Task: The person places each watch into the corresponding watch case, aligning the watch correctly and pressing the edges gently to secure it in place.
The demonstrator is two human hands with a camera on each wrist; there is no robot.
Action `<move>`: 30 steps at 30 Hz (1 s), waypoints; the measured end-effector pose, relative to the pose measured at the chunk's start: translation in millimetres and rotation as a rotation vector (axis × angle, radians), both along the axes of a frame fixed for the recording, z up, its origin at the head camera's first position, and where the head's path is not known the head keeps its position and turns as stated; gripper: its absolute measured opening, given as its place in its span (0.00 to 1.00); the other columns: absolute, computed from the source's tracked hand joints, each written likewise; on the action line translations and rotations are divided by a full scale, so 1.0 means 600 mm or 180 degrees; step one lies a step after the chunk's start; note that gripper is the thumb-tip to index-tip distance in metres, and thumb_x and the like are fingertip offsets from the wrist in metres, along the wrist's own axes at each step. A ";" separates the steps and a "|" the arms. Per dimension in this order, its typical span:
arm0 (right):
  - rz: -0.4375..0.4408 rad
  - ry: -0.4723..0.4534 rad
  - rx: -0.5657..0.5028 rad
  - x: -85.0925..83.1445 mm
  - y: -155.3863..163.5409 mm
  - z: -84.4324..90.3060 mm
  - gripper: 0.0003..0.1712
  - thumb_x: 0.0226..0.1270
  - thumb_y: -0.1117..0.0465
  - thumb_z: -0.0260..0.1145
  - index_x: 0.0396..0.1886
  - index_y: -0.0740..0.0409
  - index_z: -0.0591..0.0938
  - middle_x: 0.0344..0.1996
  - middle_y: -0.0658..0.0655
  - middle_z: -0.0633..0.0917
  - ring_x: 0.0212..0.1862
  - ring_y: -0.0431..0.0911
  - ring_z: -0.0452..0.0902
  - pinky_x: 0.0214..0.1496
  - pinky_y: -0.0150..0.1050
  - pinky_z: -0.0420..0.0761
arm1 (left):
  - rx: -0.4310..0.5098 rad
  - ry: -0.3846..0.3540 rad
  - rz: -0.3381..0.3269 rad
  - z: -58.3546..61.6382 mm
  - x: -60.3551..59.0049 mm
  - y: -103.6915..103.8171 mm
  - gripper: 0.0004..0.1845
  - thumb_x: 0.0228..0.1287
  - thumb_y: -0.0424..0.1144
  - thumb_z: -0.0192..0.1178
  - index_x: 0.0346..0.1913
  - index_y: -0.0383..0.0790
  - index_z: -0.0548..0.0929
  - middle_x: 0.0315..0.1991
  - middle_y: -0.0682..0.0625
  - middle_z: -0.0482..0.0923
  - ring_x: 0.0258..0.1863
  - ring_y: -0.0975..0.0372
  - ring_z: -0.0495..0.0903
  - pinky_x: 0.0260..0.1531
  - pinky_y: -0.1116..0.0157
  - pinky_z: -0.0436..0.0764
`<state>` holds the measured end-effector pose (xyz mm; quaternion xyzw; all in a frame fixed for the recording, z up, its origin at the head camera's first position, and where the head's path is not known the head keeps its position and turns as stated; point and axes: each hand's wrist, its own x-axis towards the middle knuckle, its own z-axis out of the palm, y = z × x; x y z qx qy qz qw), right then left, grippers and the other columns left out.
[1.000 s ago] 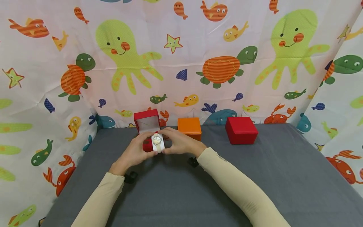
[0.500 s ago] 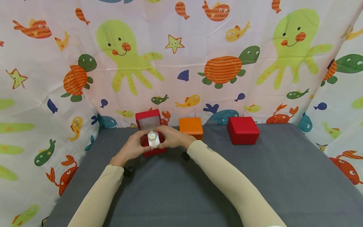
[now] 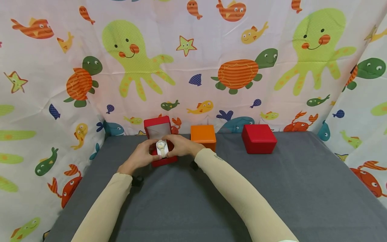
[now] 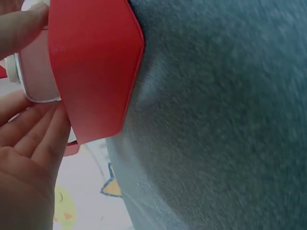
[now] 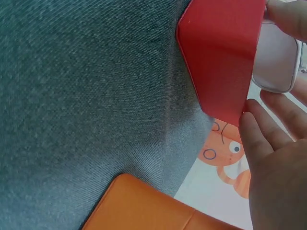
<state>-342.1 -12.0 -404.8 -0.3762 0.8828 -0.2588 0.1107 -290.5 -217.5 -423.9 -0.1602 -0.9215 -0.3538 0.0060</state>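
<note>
A pale watch [image 3: 161, 146] wrapped round a white cushion [image 4: 36, 72] sits in the mouth of an open red box [image 3: 163, 162], whose lid [image 3: 157, 125] stands upright behind it. My left hand [image 3: 148, 151] pinches the cushion's left side, thumb [image 4: 20, 28] on one face and fingers [image 4: 33, 136] on the other. My right hand [image 3: 174, 147] holds the cushion [image 5: 277, 56] from the right, its fingers [image 5: 268, 132] beside the red box wall [image 5: 221, 57]. How deep the cushion sits in the box is hidden by the hands.
A shut orange box [image 3: 203, 135] stands just right of my right hand, also low in the right wrist view as the orange box [image 5: 144, 206]. A shut red box [image 3: 258, 138] stands farther right. Grey cloth [image 3: 211, 201] covers the table; a printed sea-animal curtain [image 3: 211, 67] closes the back and sides.
Both hands have carried the watch on its cushion away from me and down, from in front of the open red box into its mouth.
</note>
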 end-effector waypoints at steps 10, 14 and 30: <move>-0.0141 0.0008 0.0174 -0.003 -0.006 -0.005 0.39 0.55 0.53 0.74 0.66 0.52 0.70 0.57 0.50 0.76 0.54 0.46 0.70 0.60 0.40 0.72 | -0.0005 -0.0242 0.0303 -0.003 -0.008 0.009 0.39 0.47 0.41 0.75 0.63 0.39 0.70 0.54 0.43 0.73 0.49 0.51 0.74 0.48 0.53 0.80; -0.0237 -0.0067 0.0186 -0.002 -0.008 -0.006 0.39 0.54 0.53 0.75 0.66 0.50 0.70 0.57 0.51 0.76 0.54 0.47 0.70 0.59 0.42 0.73 | 0.0021 -0.0329 0.0386 -0.004 -0.010 0.009 0.39 0.45 0.40 0.75 0.63 0.39 0.70 0.54 0.42 0.72 0.49 0.50 0.73 0.47 0.54 0.80; -0.0232 -0.0045 0.0242 0.000 -0.008 -0.011 0.38 0.56 0.52 0.73 0.66 0.49 0.70 0.60 0.50 0.75 0.57 0.46 0.68 0.64 0.44 0.68 | -0.0186 -0.0434 0.0479 0.005 -0.012 0.012 0.38 0.46 0.42 0.75 0.62 0.36 0.72 0.53 0.40 0.72 0.48 0.50 0.72 0.47 0.53 0.80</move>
